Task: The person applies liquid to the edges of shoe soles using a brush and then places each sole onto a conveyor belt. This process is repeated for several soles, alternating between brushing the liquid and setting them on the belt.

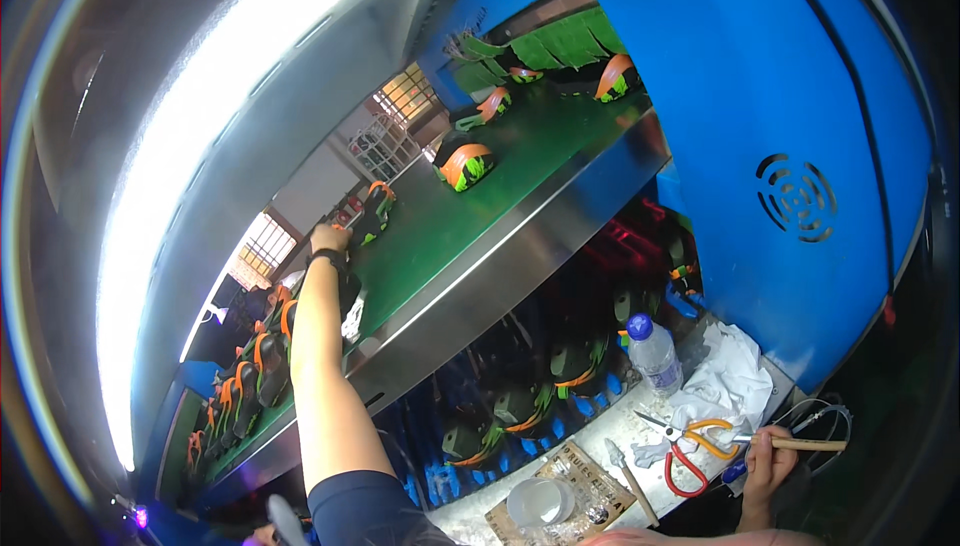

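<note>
right hand (766, 461): fingers closed around wooden-handled tool (812, 444), probably for control; left hand (330, 238): grip unclear, shoe (374, 218) just beyond, on green belt (430, 241)

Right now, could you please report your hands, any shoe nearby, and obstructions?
Left hand at conveyor belt, grip unclear. Right hand holding wooden-handled tool. Orange-trimmed shoe beside left hand. Scissors near tool.

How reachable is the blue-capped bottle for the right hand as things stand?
Probably yes, though not freely: the right hand appears to hold a wooden-handled tool, and scissors and white cloth lie between it and the bottle. The cap looks uncovered.
</note>
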A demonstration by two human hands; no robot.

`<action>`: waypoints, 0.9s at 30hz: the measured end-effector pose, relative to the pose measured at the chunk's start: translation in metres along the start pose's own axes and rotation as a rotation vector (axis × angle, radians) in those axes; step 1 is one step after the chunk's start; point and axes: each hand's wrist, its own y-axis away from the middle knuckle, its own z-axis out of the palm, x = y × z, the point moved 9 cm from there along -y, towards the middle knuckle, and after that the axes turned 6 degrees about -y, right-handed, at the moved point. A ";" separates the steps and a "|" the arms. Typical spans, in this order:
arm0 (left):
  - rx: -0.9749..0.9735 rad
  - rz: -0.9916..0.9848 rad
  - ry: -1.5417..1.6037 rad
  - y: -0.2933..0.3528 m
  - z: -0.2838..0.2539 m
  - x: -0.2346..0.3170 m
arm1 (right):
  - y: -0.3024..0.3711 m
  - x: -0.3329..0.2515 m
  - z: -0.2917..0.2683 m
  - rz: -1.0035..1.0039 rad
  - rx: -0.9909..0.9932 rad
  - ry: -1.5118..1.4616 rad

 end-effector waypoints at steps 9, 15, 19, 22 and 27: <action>0.282 0.645 -0.034 0.142 -0.162 0.074 | -0.003 0.005 0.036 0.022 -0.139 -0.057; -0.304 0.639 -0.221 0.246 -0.156 0.062 | 0.006 -0.009 0.048 0.011 -0.230 -0.094; -0.520 0.430 -0.051 0.205 -0.128 0.088 | 0.023 -0.024 0.038 0.010 -0.251 -0.161; -0.718 0.425 0.001 0.218 -0.071 0.103 | 0.043 -0.036 0.035 0.053 -0.285 -0.208; -0.684 0.421 0.142 0.233 -0.096 0.092 | 0.061 -0.029 0.042 0.092 -0.347 -0.227</action>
